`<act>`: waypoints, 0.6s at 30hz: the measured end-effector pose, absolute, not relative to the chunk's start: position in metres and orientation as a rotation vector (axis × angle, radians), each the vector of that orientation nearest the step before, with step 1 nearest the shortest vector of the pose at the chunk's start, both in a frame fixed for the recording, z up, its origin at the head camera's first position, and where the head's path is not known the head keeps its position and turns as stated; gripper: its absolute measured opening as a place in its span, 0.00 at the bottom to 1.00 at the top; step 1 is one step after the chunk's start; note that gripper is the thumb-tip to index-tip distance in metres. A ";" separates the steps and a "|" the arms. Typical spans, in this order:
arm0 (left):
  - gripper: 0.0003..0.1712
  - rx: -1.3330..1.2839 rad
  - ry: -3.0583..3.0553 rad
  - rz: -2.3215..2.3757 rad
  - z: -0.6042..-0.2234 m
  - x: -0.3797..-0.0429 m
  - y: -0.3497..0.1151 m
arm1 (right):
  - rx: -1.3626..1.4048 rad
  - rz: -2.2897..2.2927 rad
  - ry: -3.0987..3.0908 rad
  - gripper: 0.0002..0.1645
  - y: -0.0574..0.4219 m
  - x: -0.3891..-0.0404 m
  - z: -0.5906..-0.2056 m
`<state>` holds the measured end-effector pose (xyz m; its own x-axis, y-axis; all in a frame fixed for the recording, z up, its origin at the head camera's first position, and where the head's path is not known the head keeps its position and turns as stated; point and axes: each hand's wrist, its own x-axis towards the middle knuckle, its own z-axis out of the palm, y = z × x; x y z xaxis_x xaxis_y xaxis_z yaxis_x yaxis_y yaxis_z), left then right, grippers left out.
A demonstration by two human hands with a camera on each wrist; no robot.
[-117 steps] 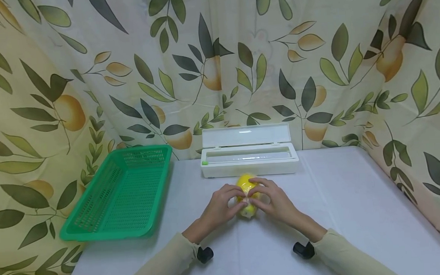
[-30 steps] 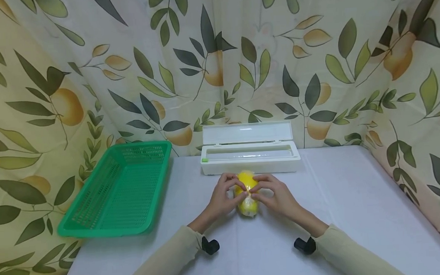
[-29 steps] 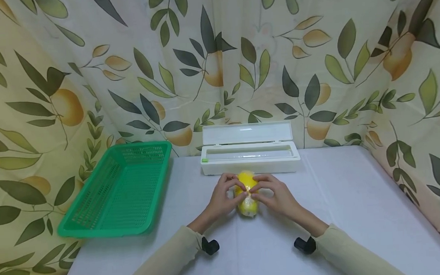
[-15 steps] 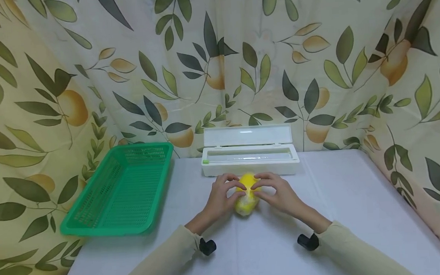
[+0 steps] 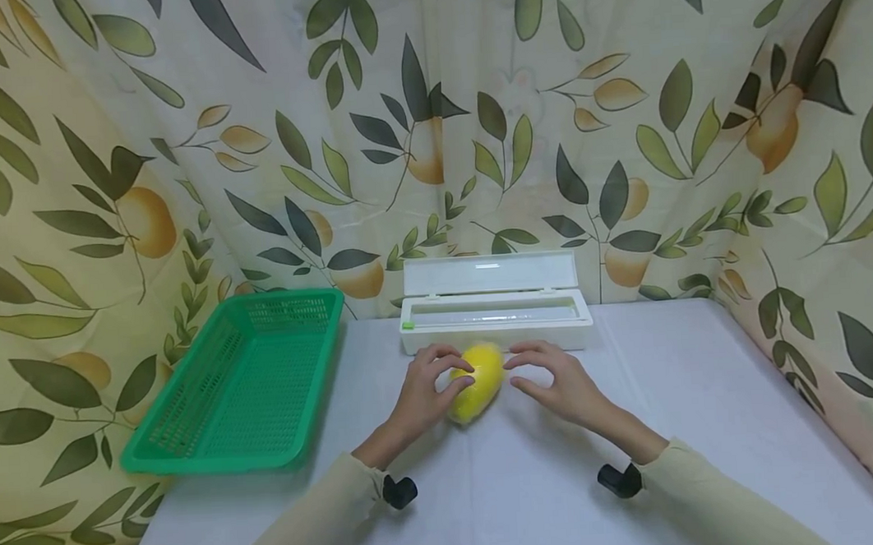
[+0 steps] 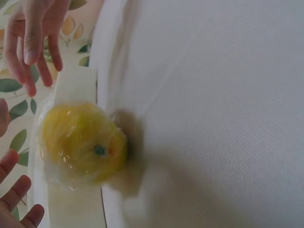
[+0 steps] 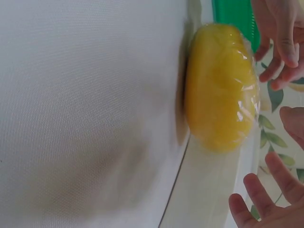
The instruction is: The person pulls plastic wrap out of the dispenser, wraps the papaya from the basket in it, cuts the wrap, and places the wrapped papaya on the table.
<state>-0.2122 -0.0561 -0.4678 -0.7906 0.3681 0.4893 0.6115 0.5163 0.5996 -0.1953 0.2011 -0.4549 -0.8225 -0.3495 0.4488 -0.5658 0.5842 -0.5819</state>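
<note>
A yellow oblong fruit, wrapped in clear cling film, lies tilted on the white table between the two hands. My left hand hovers at its left, fingers bent loosely over its edge. On its right, my right hand stands a small gap away, fingers relaxed and parted. The left wrist view shows one rounded end of the wrapped fruit with a small blue-green mark, and spread fingers apart from it. Seen from the right wrist, the fruit's side is smooth under shiny film, with neither hand gripping it.
A white cling film box stands just behind the fruit, its lid raised and a roll inside. To the left is a green plastic basket. A leaf-patterned curtain hangs round the table.
Both hands pinched the film at the fruit's middle before; now they have let go and moved apart. The fruit has turned, its top end leaning right, and a smoother side shows.
</note>
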 end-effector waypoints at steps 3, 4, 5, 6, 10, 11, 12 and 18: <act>0.08 -0.814 -2.455 -1.158 -0.467 -0.211 -0.057 | 0.734 1.082 -2.548 0.16 0.202 -0.195 -0.455; 0.08 -0.814 -2.455 -1.159 -0.466 -0.211 -0.057 | 0.730 1.083 -2.553 0.16 0.202 -0.195 -0.455; 0.08 -0.813 -2.454 -1.159 -0.465 -0.210 -0.057 | 0.726 1.082 -2.558 0.16 0.202 -0.195 -0.454; 0.08 -0.814 -2.452 -1.154 -0.465 -0.210 -0.058 | 0.725 1.083 -2.561 0.16 0.202 -0.195 -0.454; 0.07 -0.807 -2.451 -1.114 -0.463 -0.208 -0.060 | 0.729 1.069 -2.569 0.16 0.203 -0.194 -0.452; 0.07 -0.803 -2.452 -1.102 -0.462 -0.207 -0.061 | 0.732 1.063 -2.572 0.17 0.203 -0.194 -0.452; 0.07 -0.799 -2.454 -1.091 -0.461 -0.207 -0.062 | 0.737 1.056 -2.573 0.17 0.203 -0.194 -0.451; 0.08 -0.792 -2.461 -1.047 -0.459 -0.203 -0.071 | 0.781 1.010 -2.585 0.19 0.206 -0.191 -0.448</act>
